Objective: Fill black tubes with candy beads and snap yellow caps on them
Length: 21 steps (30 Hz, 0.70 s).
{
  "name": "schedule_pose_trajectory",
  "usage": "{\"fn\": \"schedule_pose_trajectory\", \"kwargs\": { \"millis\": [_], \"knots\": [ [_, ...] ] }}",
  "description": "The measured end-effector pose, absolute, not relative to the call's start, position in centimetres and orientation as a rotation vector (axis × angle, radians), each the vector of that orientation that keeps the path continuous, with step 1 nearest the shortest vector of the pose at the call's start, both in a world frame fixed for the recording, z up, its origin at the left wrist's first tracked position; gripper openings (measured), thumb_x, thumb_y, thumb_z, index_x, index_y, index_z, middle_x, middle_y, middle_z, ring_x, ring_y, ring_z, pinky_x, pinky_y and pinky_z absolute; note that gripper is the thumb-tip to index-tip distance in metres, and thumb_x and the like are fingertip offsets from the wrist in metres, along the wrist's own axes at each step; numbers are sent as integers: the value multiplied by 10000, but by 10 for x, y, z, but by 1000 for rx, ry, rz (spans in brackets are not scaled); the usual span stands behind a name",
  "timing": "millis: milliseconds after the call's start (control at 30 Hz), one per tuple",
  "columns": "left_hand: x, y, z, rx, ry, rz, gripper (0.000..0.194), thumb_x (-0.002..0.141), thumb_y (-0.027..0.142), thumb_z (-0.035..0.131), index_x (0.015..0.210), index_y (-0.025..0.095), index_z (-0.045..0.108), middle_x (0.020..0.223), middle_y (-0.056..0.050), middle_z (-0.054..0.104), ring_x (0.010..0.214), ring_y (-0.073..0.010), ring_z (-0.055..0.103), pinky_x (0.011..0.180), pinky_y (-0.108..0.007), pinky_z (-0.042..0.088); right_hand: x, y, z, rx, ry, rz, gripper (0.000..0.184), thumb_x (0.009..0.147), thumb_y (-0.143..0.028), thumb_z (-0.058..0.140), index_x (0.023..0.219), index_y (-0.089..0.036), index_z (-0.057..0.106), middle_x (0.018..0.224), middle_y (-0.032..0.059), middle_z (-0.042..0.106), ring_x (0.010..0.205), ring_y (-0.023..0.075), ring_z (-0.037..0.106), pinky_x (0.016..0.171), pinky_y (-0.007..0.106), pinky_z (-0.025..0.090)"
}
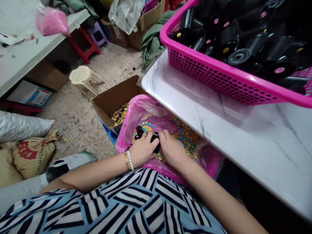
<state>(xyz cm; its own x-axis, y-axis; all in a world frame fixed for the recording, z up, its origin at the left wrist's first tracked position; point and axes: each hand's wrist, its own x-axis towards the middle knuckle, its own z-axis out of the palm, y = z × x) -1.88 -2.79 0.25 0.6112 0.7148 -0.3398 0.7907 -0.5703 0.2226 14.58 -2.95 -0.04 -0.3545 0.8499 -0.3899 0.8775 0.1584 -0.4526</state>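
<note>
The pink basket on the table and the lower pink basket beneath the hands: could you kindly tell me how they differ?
The upper basket holds large black parts; the lower basket holds small many-coloured beads.
The upper basket's lattice wall is bare, while the lower basket has a clear plastic liner.
The upper basket stands on the table; the lower basket sits lower, beneath the left hand and right hand.
Both are pink.

Hands (pixel 141 152) (pixel 175 150) close together, half-curled
</note>
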Motion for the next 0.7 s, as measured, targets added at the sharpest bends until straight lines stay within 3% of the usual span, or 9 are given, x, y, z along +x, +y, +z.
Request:
{"fn": "schedule_pose_trajectory", "kwargs": {
  "millis": [133, 233, 300, 433, 567, 633, 700],
  "knots": [
    [-18, -24, -5, 2396, 1102, -110, 441, 811, 243, 744, 1208, 183, 562, 1387, -176, 394, 1102, -289, 606, 927, -448, 564, 160, -31, -9, 1905, 2265, -1225, 412, 807, -70, 542, 1211, -109, 467, 1163, 177, 573, 936, 252, 646, 756, 340, 518],
    [-19, -20, -2, 2294, 981, 167, 422, 795, 217, 736, 1192, 209, 594, 1367, -135, 405, 1152, -258, 586, 989, -402, 547, 175, -35, -8, 1889, 2214, -1494, 396, 811, -108, 548, 1188, -157, 437, 978, 60, 635, 778, 162, 645, 671, 261, 521],
    [-17, -18, 7, 2270, 887, 336, 399, 818, 223, 714, 1199, 209, 598, 1364, -134, 422, 1209, -256, 557, 1039, -399, 520, 185, -43, 2, 1877, 2162, -1863, 343, 849, -162, 517, 1180, -190, 432, 893, 5, 635, 692, 130, 628, 619, 237, 525],
    [-5, -12, 43, 2321, 695, 545, 372, 876, 240, 666, 1231, 174, 580, 1394, -174, 417, 1294, -271, 503, 1080, -404, 493, 208, -67, 41, 1907, 1907, -2691, 395, 895, -324, 588, 1261, -229, 477, 995, 22, 667, 790, 145, 663, 718, 270, 567],
    [23, 10, 72, 2449, 470, 652, 363, 916, 230, 618, 1268, 160, 560, 1409, -196, 404, 1324, -280, 477, 1072, -395, 503, 236, -74, 74, 2192, 2106, -2494, 394, 968, -429, 530, 1320, -252, 547, 1074, 48, 683, 796, 157, 667, 756, 285, 572],
    [44, 27, 79, 2519, 386, 707, 350, 922, 239, 610, 1260, 164, 561, 1410, -199, 404, 1323, -291, 475, 1048, -408, 521, 251, -68, 83, 2413, 2342, -2136, 344, 972, -398, 534, 1282, -262, 593, 1112, 49, 673, 919, 177, 662, 846, 303, 554],
    [65, 44, 82, 2584, 346, 716, 356, 907, 257, 625, 1242, 156, 565, 1389, -203, 422, 1271, -299, 514, 1004, -424, 548, 265, -60, 88, 2623, 2562, -1558, 289, 936, -358, 593, 1197, -248, 648, 1084, 56, 664, 1014, 201, 634, 911, 328, 524]
  ]
}}
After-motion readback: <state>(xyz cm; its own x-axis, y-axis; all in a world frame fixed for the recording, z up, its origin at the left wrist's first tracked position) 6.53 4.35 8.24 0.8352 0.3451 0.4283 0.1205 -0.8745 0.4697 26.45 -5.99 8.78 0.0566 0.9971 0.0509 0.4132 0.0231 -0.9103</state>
